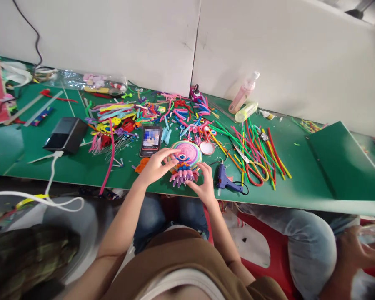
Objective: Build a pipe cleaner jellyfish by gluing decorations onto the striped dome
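A colourful pipe-cleaner craft figure [190, 152] is at the table's front edge, directly before me. Its pink disc is coiled in a spiral with pastel edges; a blue, eye-like piece and a fringe of pink and purple tips sit lower on it. My left hand [159, 166] grips its left side, thumb and fingers by the blue piece. On the right, my right hand [203, 183] holds the lower edge, thumb at the fringe and fingers curled along the side. A blue glue gun [226, 180] lies just right of that hand. Behind my left hand is a phone [150, 141] with a lit screen.
Scissors [253, 166] lie among long pipe cleaners [268, 150] on the green table [289, 191]. Heaps of coloured pieces [118, 112] spread behind. A pink bottle [243, 92], white round lid [207, 148], black box [66, 134] and green board [346, 162] stand around. Another person's hand [359, 250] is at right.
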Action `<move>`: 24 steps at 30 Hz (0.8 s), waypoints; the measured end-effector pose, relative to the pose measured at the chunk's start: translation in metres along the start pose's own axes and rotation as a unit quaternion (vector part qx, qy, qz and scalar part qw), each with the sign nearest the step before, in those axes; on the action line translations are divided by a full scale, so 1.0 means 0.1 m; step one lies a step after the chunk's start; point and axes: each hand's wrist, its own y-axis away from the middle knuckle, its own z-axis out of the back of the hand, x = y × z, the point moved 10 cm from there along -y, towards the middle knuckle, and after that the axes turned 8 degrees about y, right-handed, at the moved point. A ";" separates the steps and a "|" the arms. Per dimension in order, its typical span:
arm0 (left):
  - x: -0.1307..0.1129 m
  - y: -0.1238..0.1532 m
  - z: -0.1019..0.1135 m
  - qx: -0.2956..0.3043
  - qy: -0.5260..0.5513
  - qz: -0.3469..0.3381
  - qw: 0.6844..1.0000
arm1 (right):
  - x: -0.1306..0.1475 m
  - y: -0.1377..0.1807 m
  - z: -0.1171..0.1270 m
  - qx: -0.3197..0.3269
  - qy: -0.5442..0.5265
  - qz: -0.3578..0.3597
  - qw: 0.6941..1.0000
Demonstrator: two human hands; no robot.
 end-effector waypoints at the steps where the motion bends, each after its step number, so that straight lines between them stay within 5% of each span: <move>1: 0.03 0.03 -0.02 0.001 0.011 -0.001 1.000 | -0.05 0.03 -0.04 -0.006 0.002 -0.006 1.000; 4: 0.14 0.07 -0.03 -0.037 0.048 -0.006 0.998 | -0.18 0.09 -0.16 -0.023 -0.022 -0.027 0.999; 8: 0.28 0.16 0.05 -0.161 0.061 -0.044 0.984 | -0.27 0.01 -0.29 -0.024 -0.040 -0.040 0.998; 12: 0.58 0.46 0.14 -0.319 0.055 -0.014 0.946 | -0.29 -0.07 -0.37 -0.009 -0.044 -0.031 0.998; 15: 0.71 0.70 0.14 -0.381 0.066 -0.006 0.922 | -0.36 -0.07 -0.30 -0.036 -0.129 -0.048 0.990; 20: 0.58 0.89 0.17 -0.413 0.086 -0.075 0.904 | -0.35 -0.28 0.03 -0.087 -0.203 -0.044 0.974; 24: 0.38 0.77 -0.01 -0.317 0.050 -0.103 0.941 | 0.14 -0.76 0.00 0.029 -0.177 0.070 0.981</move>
